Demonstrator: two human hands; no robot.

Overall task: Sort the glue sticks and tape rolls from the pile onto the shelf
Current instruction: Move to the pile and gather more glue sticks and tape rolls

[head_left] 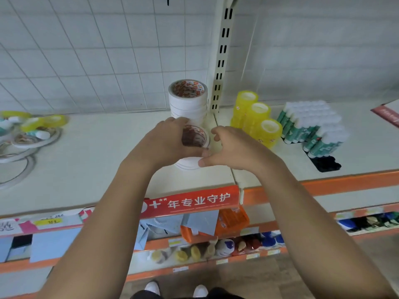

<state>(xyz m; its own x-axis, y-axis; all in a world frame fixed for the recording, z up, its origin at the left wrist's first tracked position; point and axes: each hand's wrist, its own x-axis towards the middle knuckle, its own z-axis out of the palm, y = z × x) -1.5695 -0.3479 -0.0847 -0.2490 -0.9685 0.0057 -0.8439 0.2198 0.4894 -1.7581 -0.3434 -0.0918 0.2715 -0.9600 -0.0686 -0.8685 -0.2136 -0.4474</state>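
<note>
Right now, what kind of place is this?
Probably a stationery shop: tiered shelves with price labels, a red banner on the shelf edge, and tape rolls and glue sticks in rows.

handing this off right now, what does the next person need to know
Left hand: grips the top of the short white tape stack.
Right hand: thumb touches that stack's base, fingers loosely curled, holding nothing.
Done: tall white tape stack behind it; yellow tape stacks and glue sticks in rows to the right.
Left: the mixed pile at the shelf's far left.
</note>
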